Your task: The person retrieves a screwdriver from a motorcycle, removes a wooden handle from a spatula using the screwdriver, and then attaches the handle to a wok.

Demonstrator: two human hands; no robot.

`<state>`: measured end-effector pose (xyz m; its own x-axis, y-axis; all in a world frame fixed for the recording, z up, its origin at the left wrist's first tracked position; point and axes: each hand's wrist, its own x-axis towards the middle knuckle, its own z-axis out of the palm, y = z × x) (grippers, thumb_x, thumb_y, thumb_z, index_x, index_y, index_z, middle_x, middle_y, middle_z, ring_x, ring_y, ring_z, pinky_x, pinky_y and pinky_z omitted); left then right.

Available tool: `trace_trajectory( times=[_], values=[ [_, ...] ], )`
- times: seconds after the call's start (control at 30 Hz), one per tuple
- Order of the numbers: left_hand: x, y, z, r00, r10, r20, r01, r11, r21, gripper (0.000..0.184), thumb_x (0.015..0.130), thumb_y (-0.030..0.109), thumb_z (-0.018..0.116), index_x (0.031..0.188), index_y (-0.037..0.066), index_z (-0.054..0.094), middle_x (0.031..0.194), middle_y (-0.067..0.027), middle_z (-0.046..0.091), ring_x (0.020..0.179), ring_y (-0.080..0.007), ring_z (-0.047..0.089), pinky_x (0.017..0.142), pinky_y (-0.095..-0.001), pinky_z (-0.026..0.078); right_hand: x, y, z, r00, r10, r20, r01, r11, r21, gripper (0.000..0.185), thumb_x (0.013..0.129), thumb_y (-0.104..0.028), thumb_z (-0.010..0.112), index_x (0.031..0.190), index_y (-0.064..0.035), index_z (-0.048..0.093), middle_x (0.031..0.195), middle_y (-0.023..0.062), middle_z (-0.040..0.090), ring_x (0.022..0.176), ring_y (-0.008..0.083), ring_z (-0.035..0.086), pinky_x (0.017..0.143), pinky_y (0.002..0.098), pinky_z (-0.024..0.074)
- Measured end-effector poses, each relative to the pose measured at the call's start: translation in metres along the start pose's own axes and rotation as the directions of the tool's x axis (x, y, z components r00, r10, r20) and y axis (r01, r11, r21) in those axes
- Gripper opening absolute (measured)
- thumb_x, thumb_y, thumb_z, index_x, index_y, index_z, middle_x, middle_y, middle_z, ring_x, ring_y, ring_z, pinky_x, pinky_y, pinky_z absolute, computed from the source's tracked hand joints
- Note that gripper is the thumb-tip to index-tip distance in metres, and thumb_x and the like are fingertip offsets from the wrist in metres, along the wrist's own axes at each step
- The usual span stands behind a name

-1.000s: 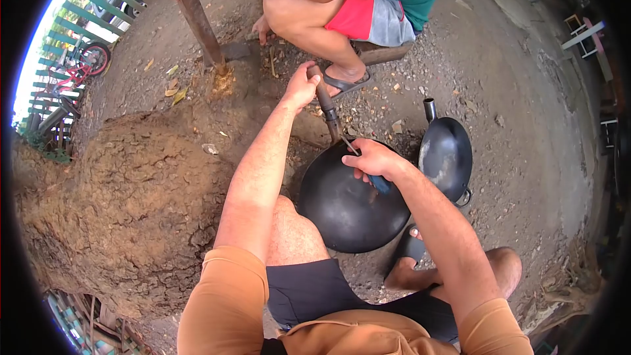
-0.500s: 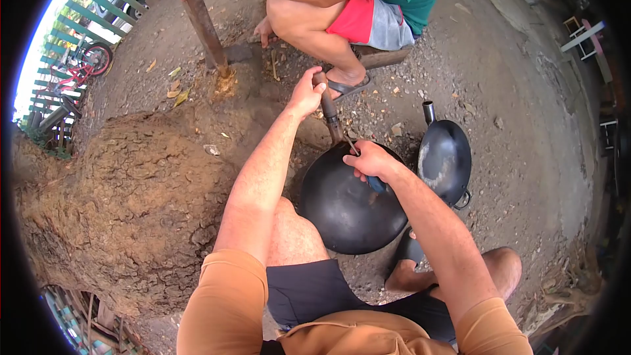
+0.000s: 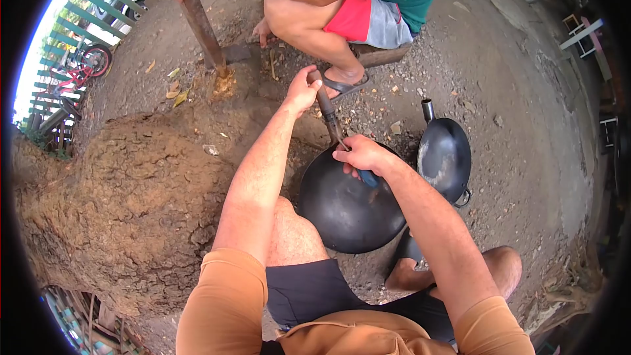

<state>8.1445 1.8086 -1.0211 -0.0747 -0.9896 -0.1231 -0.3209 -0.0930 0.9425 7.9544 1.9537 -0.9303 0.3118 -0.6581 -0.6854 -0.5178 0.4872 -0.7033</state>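
Observation:
A large black wok rests with its rounded outside facing up between my legs. Its long handle, with a brown wooden grip, points away from me. My left hand is closed round the far end of that grip. Over the wok's rim, near the handle's base, my right hand is closed on a screwdriver with a blue handle. The screwdriver's thin metal shaft reaches the metal socket of the wok handle; its tip is too small to make out.
A second black wok with a hollow metal handle lies to the right. Ahead, another person sits low, one hand on an upright wooden post. A big rough tree root bulges at left. Gravel covers the ground.
My right hand has shifted slightly left with the screwdriver, closer to the handle's base. The left hand keeps its hold, and the wok has barely moved.

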Motion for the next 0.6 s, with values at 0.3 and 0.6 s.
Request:
trace_trajectory(
  times=[0.3,0.6],
  values=[
    [-0.002,0.004,0.001,0.999,-0.038,0.017,0.039,0.997,-0.062,0.048,0.097,0.005,0.061,0.142,0.007,0.047,0.117,-0.0096,0.062,0.102,-0.0179,0.061,0.086,-0.0336,0.054,-0.012,0.022,0.007,0.997,0.044,-0.066,-0.043,0.999,0.021,0.026,0.095,-0.024,0.064,0.099,0.0020,0.061,0.068,0.0087,0.066,0.051,0.0158,0.062,0.051,0.0327,0.0505],
    [-0.003,0.003,0.002,1.000,-0.011,0.018,0.012,1.000,-0.017,0.047,0.096,0.005,0.062,0.141,0.009,0.049,0.117,-0.0107,0.061,0.100,-0.0183,0.061,0.084,-0.0334,0.055,-0.027,0.040,0.011,0.993,0.060,-0.106,-0.057,0.998,0.027,0.033,0.094,-0.025,0.064,0.114,0.0009,0.060,0.071,0.0073,0.065,0.052,0.0131,0.059,0.048,0.0319,0.0493]
  ],
)
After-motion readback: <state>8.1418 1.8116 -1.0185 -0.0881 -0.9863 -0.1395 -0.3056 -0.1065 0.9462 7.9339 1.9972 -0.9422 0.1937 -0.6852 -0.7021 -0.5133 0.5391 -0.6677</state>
